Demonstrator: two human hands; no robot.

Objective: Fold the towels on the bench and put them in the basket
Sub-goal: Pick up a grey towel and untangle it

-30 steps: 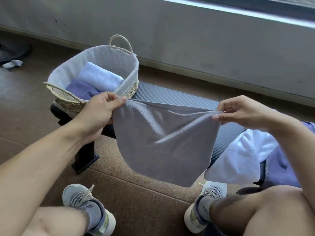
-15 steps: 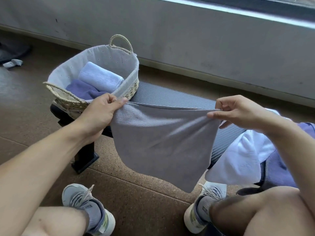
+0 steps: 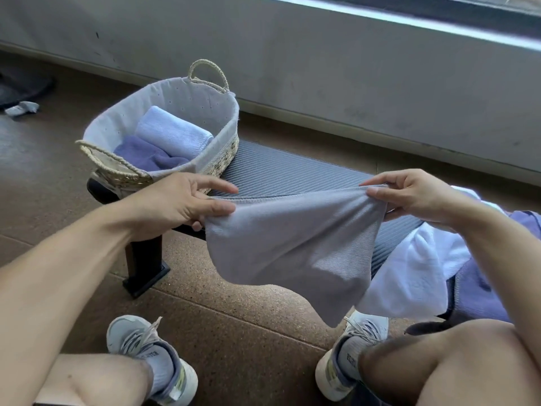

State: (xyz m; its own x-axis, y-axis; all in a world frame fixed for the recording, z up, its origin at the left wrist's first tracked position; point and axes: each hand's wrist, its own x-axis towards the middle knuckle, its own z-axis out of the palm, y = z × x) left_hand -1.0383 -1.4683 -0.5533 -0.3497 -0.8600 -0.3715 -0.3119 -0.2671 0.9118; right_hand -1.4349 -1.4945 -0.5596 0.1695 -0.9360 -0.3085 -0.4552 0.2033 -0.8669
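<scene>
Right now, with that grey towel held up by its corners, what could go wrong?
The grey towel hangs from light pinches by the left hand and right hand; a slip could drop it onto the floor. The white towel already droops over the bench edge and might slide off. The basket sits at the bench end, so a nudge could tip it.

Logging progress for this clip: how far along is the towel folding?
Done: two folded towels, a light blue towel and a purple towel, lie in the basket. In hand: the left hand and right hand pinch the grey towel's top corners, unfolded. Left: a white towel and another purple one lie loose on the bench.
</scene>
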